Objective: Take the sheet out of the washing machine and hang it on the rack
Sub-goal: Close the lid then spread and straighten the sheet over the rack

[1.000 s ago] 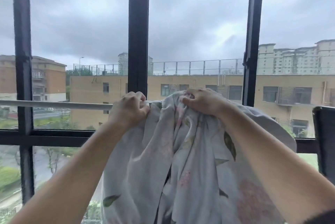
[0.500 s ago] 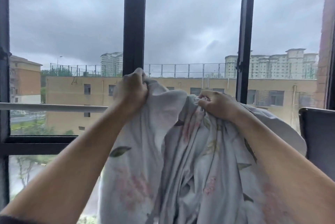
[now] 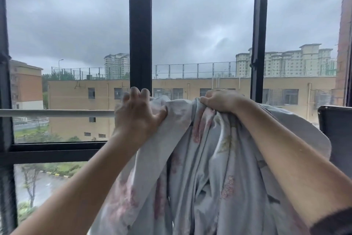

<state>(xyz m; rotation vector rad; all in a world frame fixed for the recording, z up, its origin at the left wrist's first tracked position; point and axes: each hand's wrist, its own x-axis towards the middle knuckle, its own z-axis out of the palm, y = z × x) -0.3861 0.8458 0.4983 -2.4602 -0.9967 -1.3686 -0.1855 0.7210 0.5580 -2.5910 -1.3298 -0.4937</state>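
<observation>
A pale grey-blue sheet (image 3: 205, 168) with pink flowers and green leaves hangs bunched over a white horizontal rack rail (image 3: 57, 113) in front of the window. My left hand (image 3: 136, 114) pinches the sheet's top edge where the fabric meets the rail, fingers partly spread above it. About a hand's width to the right, my right hand (image 3: 219, 100) is clenched on a gathered fold at the top of the sheet. The rail's right part is hidden behind the cloth.
A black-framed window (image 3: 140, 31) stands right behind the rail, with a horizontal bar (image 3: 49, 152) below it. A dark chair back or panel (image 3: 335, 130) sits at the right edge, touching the sheet's far side. The rail is bare to the left of my hand.
My left hand, raised with the sheet's edge half a second ago, has come down onto the rail and its fingers have loosened. The right hand stays gripping the fold.
</observation>
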